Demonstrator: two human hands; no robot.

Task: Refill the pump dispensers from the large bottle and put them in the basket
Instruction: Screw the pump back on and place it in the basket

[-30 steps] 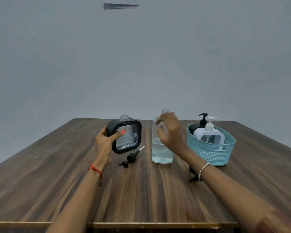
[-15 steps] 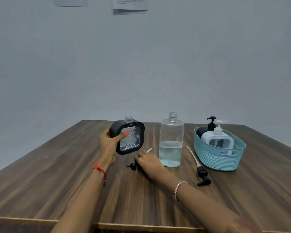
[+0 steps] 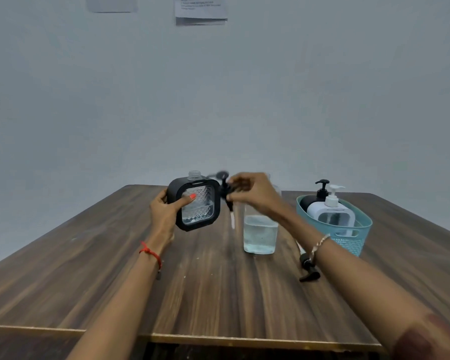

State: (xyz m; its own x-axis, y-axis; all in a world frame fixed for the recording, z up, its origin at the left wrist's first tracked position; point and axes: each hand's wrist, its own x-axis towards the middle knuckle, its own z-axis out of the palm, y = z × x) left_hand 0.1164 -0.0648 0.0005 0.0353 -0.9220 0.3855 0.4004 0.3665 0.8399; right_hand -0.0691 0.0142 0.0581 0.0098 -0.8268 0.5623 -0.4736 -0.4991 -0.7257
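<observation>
My left hand grips a square black dispenser with a clear patterned window, held tilted above the table, its neck uncapped. My right hand pinches a small black pump head, lifted beside the dispenser's right edge with its tube hanging down. The large clear bottle, uncapped and part filled, stands on the table behind my right hand. A teal basket at the right holds a white dispenser and a black dispenser, both with pumps on.
A larger black pump with a long tube lies on the wooden table between the bottle and the basket, partly under my right wrist. Papers hang on the grey wall behind.
My right hand picked the small pump head up off the table and raised it next to the dispenser's top. The left hand kept hold of the black dispenser.
</observation>
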